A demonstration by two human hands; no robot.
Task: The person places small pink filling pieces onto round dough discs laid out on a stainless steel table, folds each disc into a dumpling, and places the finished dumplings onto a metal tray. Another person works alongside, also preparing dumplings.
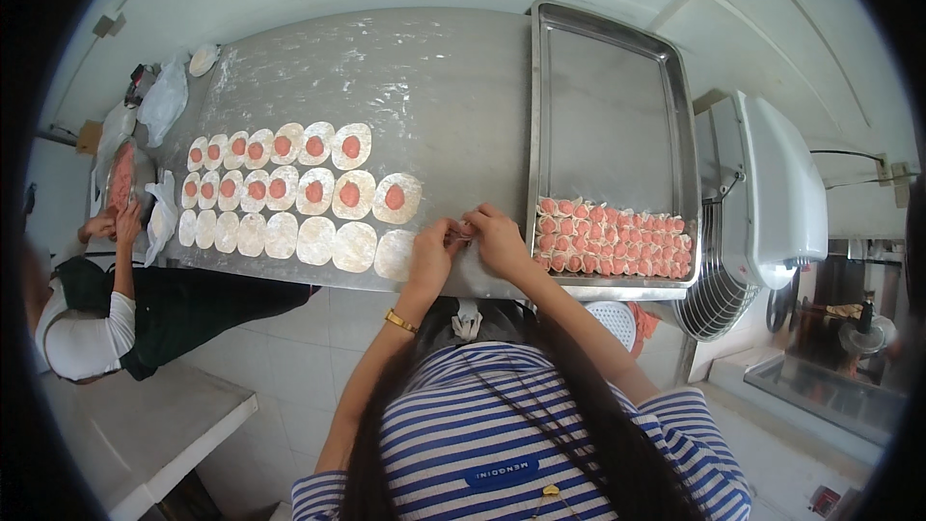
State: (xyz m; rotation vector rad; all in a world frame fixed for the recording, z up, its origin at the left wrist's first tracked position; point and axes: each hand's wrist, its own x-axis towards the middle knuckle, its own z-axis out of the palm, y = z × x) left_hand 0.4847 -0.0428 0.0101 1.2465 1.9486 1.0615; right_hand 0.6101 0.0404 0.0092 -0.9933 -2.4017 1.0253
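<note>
Near the table's front edge, my left hand (434,249) and my right hand (495,239) meet with bent fingers, pinching a small dumpling (466,229) between them. Fingers cover most of it. To the left of my hands lie three rows of round, floured dough wrappers. Two rows carry a dab of pink meat filling (394,196); the nearest row is of plain wrappers (354,247). On my right a metal tray (537,116) holds several open-topped dumplings (612,239), packed in rows along its near end, pink filling showing on top.
The steel table (463,68) is dusted with flour. A co-worker (92,318) at the left end has both hands at a bowl of pink filling (122,174). Plastic bags (164,101) lie nearby. Right of the tray stands a white mixer (762,193) with a wire guard.
</note>
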